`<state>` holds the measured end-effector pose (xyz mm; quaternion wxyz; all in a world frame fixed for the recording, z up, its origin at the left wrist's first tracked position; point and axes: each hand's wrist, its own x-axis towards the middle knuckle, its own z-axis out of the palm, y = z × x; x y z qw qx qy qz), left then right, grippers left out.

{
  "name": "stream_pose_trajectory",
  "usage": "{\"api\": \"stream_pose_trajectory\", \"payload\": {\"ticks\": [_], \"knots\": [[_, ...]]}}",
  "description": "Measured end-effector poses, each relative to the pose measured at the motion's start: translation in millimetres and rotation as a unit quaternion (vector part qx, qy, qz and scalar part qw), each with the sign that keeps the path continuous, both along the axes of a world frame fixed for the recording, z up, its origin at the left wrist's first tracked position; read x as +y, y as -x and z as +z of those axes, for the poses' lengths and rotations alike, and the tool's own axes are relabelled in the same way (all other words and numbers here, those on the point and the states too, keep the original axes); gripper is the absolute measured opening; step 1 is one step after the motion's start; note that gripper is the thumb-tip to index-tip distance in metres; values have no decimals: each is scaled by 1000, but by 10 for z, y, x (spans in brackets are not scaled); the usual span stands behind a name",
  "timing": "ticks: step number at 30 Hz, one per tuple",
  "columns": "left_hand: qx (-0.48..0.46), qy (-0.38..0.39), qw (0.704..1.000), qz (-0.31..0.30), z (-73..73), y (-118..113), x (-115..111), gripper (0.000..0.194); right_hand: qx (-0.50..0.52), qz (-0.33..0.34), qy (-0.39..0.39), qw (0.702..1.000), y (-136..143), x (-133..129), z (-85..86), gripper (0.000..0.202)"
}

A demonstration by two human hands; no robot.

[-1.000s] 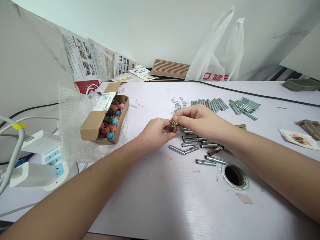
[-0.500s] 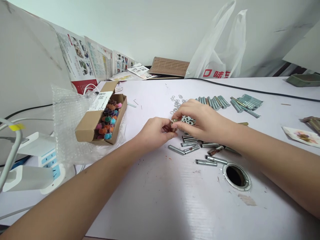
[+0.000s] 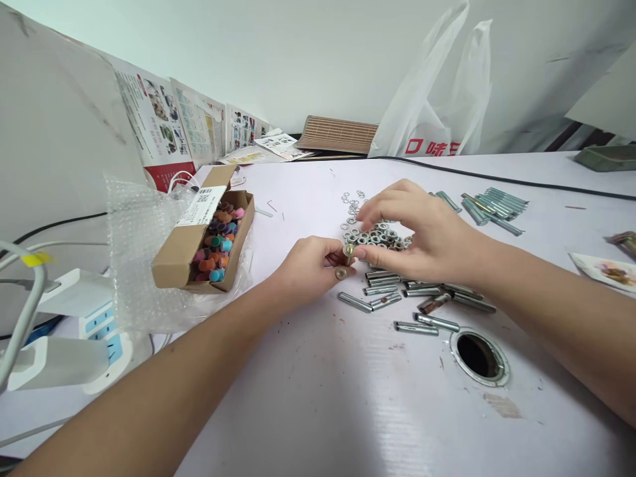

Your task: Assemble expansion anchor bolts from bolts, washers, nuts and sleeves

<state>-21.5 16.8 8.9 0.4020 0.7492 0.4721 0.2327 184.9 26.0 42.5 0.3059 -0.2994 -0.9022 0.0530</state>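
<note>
My left hand is closed on a brass-coloured bolt, pinched between thumb and fingers. A second round brass-coloured end shows just below, by the thumb; its shaft is hidden. Close by on the right, my right hand has its fingers spread apart, and its thumb tip is at or very near the bolt's end. Under its fingers lies a heap of metal nuts, partly covered. Small spring washers are scattered behind the heap. Metal sleeves lie loose in front of it.
A cardboard box of colourful caps stands on the left beside bubble wrap and a power strip. Bolts lie in a group at the right. A round table hole sits front right, a plastic bag behind.
My right hand has opened and lifted its fingers from the brass-coloured bolt, moving slightly right. More of the nuts and the bolt ends show. My left hand stays almost in place.
</note>
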Motion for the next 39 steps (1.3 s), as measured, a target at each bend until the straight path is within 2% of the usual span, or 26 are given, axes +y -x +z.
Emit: {"api": "stream_pose_trajectory", "payload": {"ticks": [3,7,9,11,12,15,18,20,23,28,31,33,35,39], "knots": [[-3,-1,1000,3,-7,-6,0,13,-28,1,-5,1000,41,8,-41,42],[-6,5,1000,-8,-27,11,19,11,-23,-50,-15,998,42,-106,53,23],[-5,5,1000,-15,-32,26,26,10,-81,-54,42,994,-21,-266,135,19],[-3,1,1000,-18,-33,37,28,11,-184,-17,127,975,-118,-457,154,23],[-1,-1,1000,-18,-32,39,27,11,-207,-6,149,967,-169,-543,126,28],[2,-4,1000,-16,-27,32,22,12,-221,-40,148,963,-287,-676,-68,33],[10,-6,1000,-13,-20,24,19,12,-230,-61,175,955,-311,-650,-247,32],[15,-6,1000,-13,-18,27,21,14,-224,-69,196,952,-298,-616,-279,28],[26,-10,999,-16,-19,37,25,16,-209,-61,216,952,-281,-601,-199,23],[17,-15,1000,-18,-40,29,19,13,-116,-71,230,964,-227,-515,105,24],[3,-16,1000,-22,-69,20,21,11,-74,-47,180,980,-95,-334,252,17],[-4,-15,1000,-22,-86,20,27,12,-86,-22,128,988,17,-198,303,19],[-4,-16,1000,-17,-96,26,31,13,-119,2,108,987,105,-95,327,22],[-9,-13,1000,-18,-97,39,28,15,-159,42,148,975,148,-24,348,26]]}}
